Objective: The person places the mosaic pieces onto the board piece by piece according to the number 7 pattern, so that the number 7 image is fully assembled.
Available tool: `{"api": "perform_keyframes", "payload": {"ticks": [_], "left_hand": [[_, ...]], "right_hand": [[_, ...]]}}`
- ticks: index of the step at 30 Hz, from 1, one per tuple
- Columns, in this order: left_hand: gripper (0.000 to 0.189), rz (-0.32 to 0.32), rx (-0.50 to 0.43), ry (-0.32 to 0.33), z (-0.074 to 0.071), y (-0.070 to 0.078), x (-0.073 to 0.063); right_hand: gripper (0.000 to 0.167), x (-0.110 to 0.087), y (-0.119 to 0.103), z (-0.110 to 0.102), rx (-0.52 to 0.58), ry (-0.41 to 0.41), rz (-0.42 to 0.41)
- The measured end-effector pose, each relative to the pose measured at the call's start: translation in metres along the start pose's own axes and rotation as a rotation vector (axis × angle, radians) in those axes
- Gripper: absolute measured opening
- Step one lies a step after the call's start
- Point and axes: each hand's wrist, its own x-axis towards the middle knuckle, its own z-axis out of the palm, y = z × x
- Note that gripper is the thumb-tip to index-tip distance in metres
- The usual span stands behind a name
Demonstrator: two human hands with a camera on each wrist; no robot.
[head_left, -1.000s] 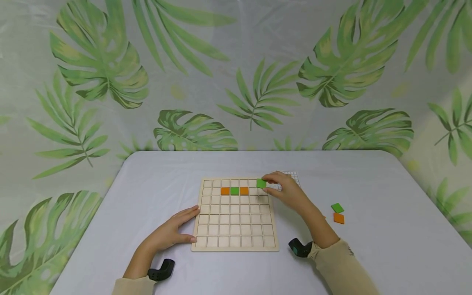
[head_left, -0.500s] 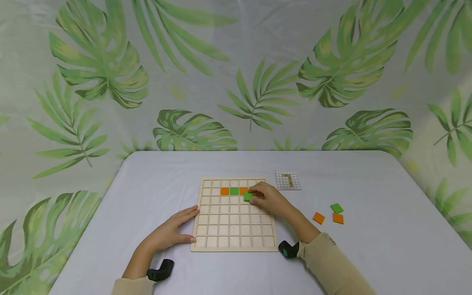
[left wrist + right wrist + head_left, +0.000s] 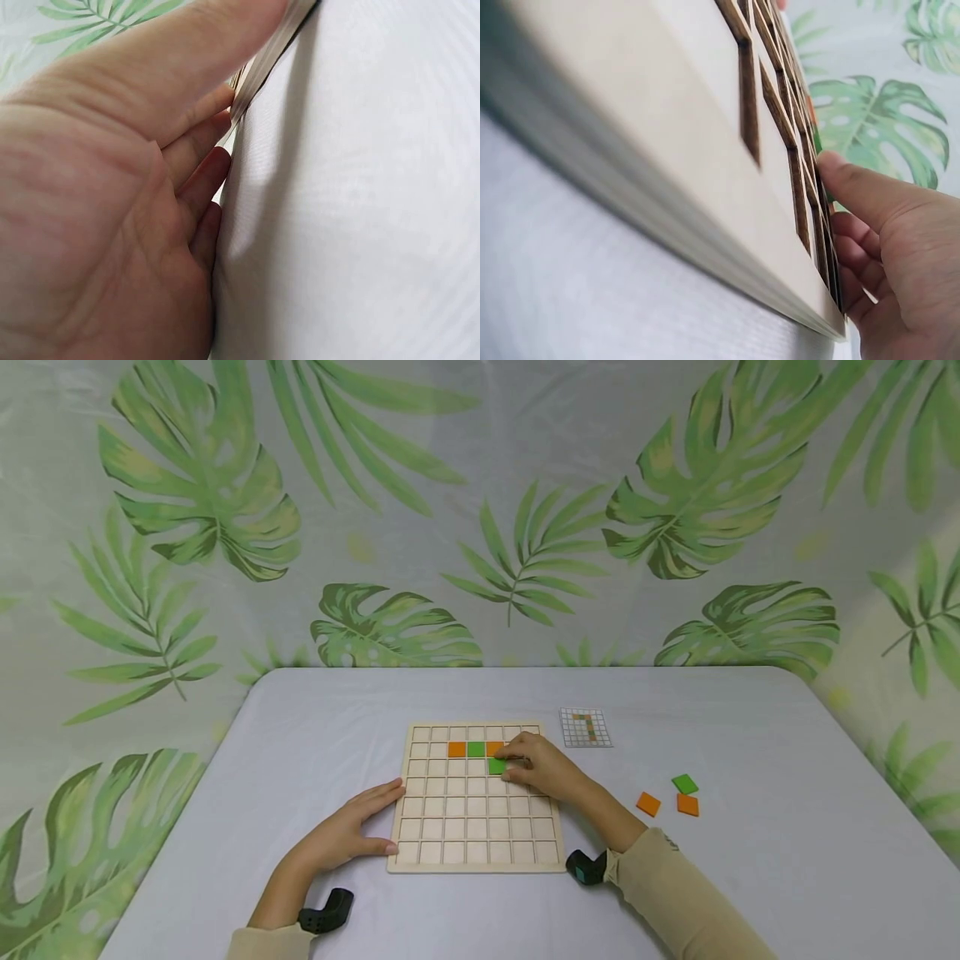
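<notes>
A wooden grid board (image 3: 455,852) lies on the table. In its second row from the back sit an orange tile (image 3: 457,750), a green tile (image 3: 476,749) and another orange tile (image 3: 492,748). My right hand (image 3: 547,768) pinches a second green tile (image 3: 496,767) between thumb and fingers, at the cell just below the right-hand orange one. In the right wrist view the thumb (image 3: 855,180) reaches over the grid, and most of that tile is hidden. My left hand (image 3: 341,835) rests with extended fingers against the board's left edge; the left wrist view shows the palm (image 3: 90,225) beside that edge.
Right of the board lie a loose green tile (image 3: 685,783), an orange tile (image 3: 687,805) and another orange tile (image 3: 648,804). Behind them is a small card (image 3: 586,727) printed with a grid pattern. A leaf-print cloth (image 3: 405,527) hangs behind the table.
My right hand has carried the green tile left and toward me, from the board's back right corner to the cell below the orange tile. My left hand has stayed put.
</notes>
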Motion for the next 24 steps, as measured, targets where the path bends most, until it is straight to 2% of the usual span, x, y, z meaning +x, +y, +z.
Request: {"api": "perform_keyframes", "payload": {"ticks": [10, 14, 18, 24], "left_hand": [[0.084, -0.005, -0.006, 0.0, 0.001, -0.001, 0.0], [0.084, -0.013, -0.007, -0.001, 0.001, -0.001, 0.001], [0.084, -0.023, -0.01, -0.001, 0.001, 0.0, 0.001], [0.084, -0.019, 0.0, 0.0, 0.0, 0.0, 0.0]], "right_hand": [[0.039, -0.002, -0.003, -0.001, 0.016, -0.02, 0.033], [0.045, -0.006, -0.011, -0.009, 0.077, 0.016, 0.072], [0.05, -0.015, -0.02, -0.024, 0.101, 0.062, 0.067], [0.051, -0.043, -0.023, -0.052, 0.011, 0.17, 0.016]]}}
